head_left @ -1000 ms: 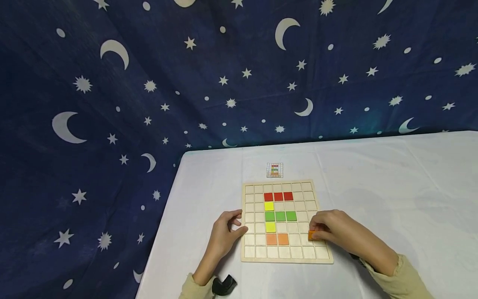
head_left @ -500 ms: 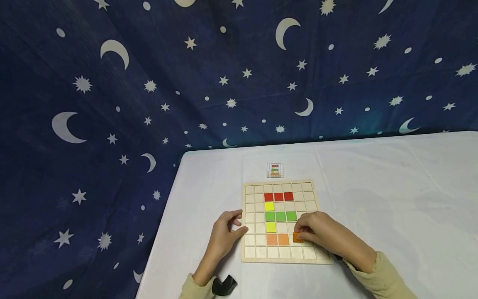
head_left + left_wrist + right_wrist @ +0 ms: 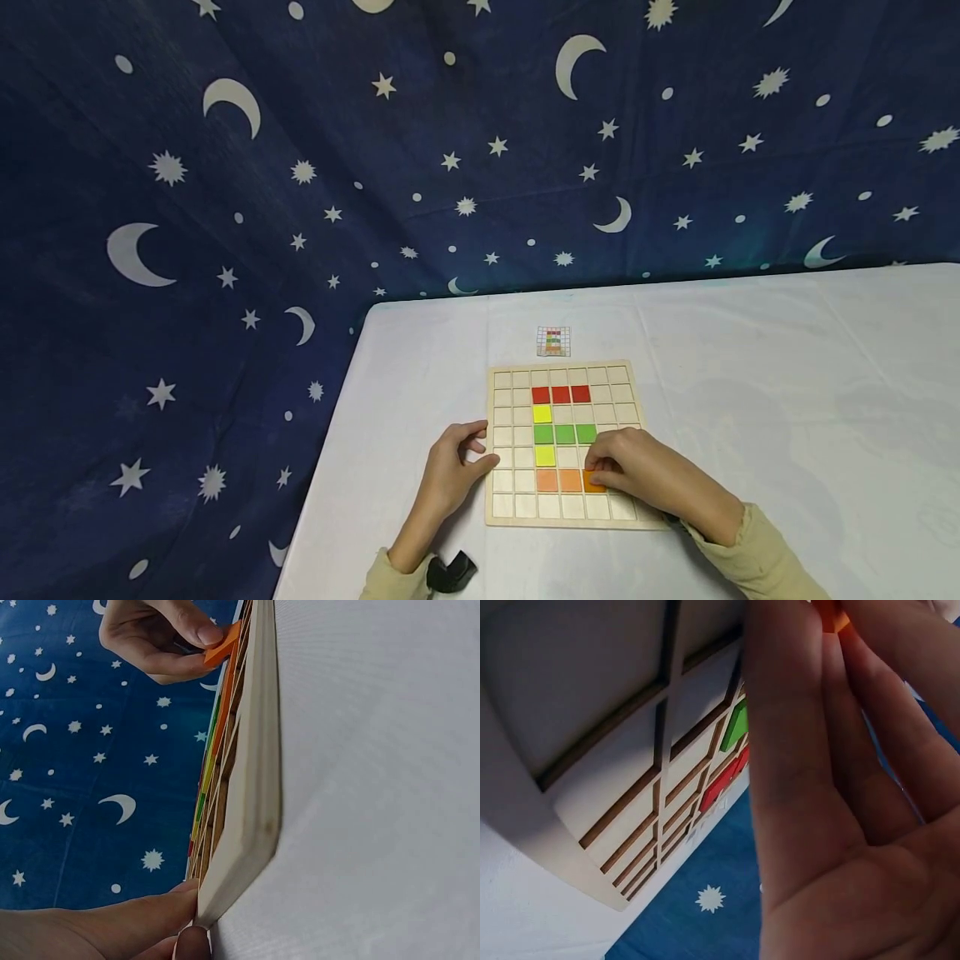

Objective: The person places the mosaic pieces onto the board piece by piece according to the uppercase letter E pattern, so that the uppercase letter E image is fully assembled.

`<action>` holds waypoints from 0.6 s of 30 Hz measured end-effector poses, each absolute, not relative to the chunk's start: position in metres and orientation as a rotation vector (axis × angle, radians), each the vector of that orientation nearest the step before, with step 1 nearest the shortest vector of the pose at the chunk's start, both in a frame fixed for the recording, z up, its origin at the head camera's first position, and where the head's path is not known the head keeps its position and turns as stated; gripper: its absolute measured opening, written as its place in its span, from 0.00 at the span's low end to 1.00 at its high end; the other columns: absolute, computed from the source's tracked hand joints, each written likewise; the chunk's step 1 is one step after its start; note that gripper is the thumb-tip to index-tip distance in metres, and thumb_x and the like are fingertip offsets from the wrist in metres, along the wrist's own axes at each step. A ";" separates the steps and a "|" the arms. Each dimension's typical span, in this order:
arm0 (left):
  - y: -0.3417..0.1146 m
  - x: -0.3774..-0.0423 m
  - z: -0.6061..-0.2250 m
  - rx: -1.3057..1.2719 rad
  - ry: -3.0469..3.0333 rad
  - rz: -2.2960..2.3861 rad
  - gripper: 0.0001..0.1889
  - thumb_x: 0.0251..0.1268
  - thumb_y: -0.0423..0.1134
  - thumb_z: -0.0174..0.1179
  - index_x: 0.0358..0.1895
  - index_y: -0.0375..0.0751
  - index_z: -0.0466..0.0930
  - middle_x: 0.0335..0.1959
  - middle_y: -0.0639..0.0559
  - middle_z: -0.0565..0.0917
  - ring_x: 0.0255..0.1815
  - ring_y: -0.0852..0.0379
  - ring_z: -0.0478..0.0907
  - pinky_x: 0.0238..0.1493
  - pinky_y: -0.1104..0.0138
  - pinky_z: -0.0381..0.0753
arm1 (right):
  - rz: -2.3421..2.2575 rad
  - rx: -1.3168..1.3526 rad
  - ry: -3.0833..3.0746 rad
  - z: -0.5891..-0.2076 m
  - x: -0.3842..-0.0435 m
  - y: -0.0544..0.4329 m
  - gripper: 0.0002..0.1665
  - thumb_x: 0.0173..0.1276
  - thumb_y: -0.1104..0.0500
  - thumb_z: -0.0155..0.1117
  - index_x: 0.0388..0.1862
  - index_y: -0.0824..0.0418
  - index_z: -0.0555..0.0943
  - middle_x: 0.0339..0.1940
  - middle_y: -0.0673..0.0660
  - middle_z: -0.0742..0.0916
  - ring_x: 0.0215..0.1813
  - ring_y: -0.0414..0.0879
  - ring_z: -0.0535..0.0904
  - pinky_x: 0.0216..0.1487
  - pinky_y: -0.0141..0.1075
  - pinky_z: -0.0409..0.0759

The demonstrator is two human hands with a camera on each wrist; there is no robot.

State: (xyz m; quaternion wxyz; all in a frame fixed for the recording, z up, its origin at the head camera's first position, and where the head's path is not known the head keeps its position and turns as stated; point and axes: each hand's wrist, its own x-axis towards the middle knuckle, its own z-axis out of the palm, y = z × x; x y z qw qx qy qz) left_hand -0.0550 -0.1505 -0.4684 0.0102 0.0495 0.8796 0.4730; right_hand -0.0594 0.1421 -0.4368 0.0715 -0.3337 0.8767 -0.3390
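A square wooden grid board (image 3: 517, 504) lies on the white table. My left hand (image 3: 450, 471) holds its left edge, thumb over the rim; in the left wrist view, the fingers (image 3: 150, 919) meet the board near a corner. Between thumb and fingers, my right hand (image 3: 637, 467) pinches an orange tile (image 3: 595, 482), right of two lighter orange tiles (image 3: 558, 481). That tile looks tilted against the board in the left wrist view (image 3: 223, 646). Red tiles (image 3: 560, 395), yellow tiles (image 3: 542, 414) and green tiles (image 3: 565, 434) sit in other cells. My right fingers hide some cells.
Behind the board lies a small card (image 3: 553, 342) with a coloured grid pattern. A black object (image 3: 452, 573) is beside the left sleeve. A dark blue cloth (image 3: 420, 150) with moons and stars hangs behind and left of the table.
My right hand has moved left across the board with the orange tile, bringing it beside the lighter orange tiles. The left hand has stayed on the board's edge.
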 end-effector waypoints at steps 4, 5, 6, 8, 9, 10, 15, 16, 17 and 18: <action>-0.150 -0.056 -0.469 0.150 2.740 1.476 0.24 0.54 0.32 0.73 0.57 0.35 0.81 0.44 0.49 0.82 0.38 0.59 0.77 0.34 0.75 0.72 | -0.990 -0.997 2.663 -0.436 -0.058 0.143 0.07 0.61 0.62 0.73 0.28 0.51 0.84 0.26 0.37 0.80 0.29 0.28 0.69 0.31 0.27 0.73; -0.150 -0.056 -0.469 0.148 2.741 1.475 0.24 0.54 0.32 0.73 0.57 0.35 0.81 0.44 0.49 0.82 0.38 0.58 0.77 0.34 0.75 0.72 | -0.979 -1.000 2.670 -0.436 -0.058 0.143 0.07 0.61 0.62 0.73 0.28 0.51 0.84 0.27 0.37 0.80 0.29 0.28 0.70 0.32 0.28 0.73; -0.150 -0.056 -0.469 0.147 2.740 1.475 0.24 0.54 0.32 0.73 0.57 0.35 0.81 0.44 0.49 0.82 0.38 0.58 0.77 0.34 0.75 0.73 | -0.971 -1.002 2.676 -0.436 -0.058 0.143 0.07 0.61 0.62 0.73 0.28 0.51 0.84 0.27 0.37 0.80 0.30 0.29 0.70 0.32 0.28 0.73; -0.150 -0.056 -0.468 0.140 2.739 1.471 0.24 0.54 0.32 0.72 0.57 0.35 0.81 0.44 0.50 0.82 0.38 0.59 0.77 0.34 0.75 0.73 | -0.966 -1.008 2.683 -0.436 -0.058 0.143 0.07 0.60 0.62 0.73 0.29 0.51 0.84 0.28 0.38 0.81 0.30 0.29 0.71 0.33 0.29 0.73; -0.150 -0.056 -0.468 0.137 2.741 1.468 0.24 0.54 0.32 0.72 0.57 0.35 0.81 0.44 0.50 0.82 0.38 0.59 0.77 0.34 0.75 0.73 | -0.966 -1.011 2.685 -0.437 -0.058 0.144 0.06 0.60 0.62 0.73 0.29 0.51 0.85 0.28 0.38 0.81 0.31 0.30 0.71 0.33 0.29 0.73; -0.150 -0.057 -0.468 0.144 2.743 1.474 0.24 0.54 0.32 0.72 0.57 0.35 0.81 0.44 0.49 0.82 0.38 0.58 0.78 0.34 0.75 0.73 | -0.965 -1.012 2.686 -0.437 -0.059 0.144 0.06 0.60 0.62 0.73 0.29 0.51 0.85 0.29 0.39 0.81 0.31 0.30 0.71 0.33 0.29 0.74; -0.150 -0.057 -0.468 0.144 2.744 1.474 0.24 0.54 0.31 0.72 0.57 0.34 0.81 0.43 0.49 0.82 0.38 0.58 0.77 0.33 0.75 0.72 | -0.961 -1.014 2.685 -0.439 -0.059 0.144 0.05 0.60 0.62 0.74 0.30 0.52 0.85 0.30 0.41 0.81 0.31 0.31 0.71 0.33 0.29 0.73; -0.150 -0.058 -0.468 0.147 2.743 1.476 0.24 0.54 0.31 0.72 0.57 0.34 0.81 0.43 0.49 0.82 0.38 0.58 0.77 0.33 0.75 0.72 | -0.954 -1.014 2.686 -0.439 -0.059 0.144 0.05 0.60 0.61 0.74 0.30 0.52 0.85 0.30 0.41 0.81 0.31 0.31 0.70 0.33 0.29 0.72; -0.150 -0.058 -0.468 0.149 2.744 1.476 0.24 0.54 0.31 0.72 0.57 0.34 0.81 0.43 0.49 0.82 0.38 0.58 0.77 0.33 0.75 0.72 | -0.951 -1.013 2.690 -0.439 -0.059 0.144 0.05 0.60 0.61 0.73 0.30 0.52 0.85 0.30 0.40 0.80 0.31 0.31 0.70 0.33 0.29 0.72; -0.150 -0.058 -0.469 0.156 2.746 1.479 0.24 0.53 0.31 0.72 0.56 0.34 0.81 0.43 0.49 0.82 0.38 0.58 0.77 0.33 0.75 0.72 | -0.953 -1.011 2.695 -0.438 -0.059 0.144 0.05 0.61 0.61 0.73 0.30 0.51 0.85 0.30 0.40 0.80 0.31 0.31 0.69 0.33 0.29 0.72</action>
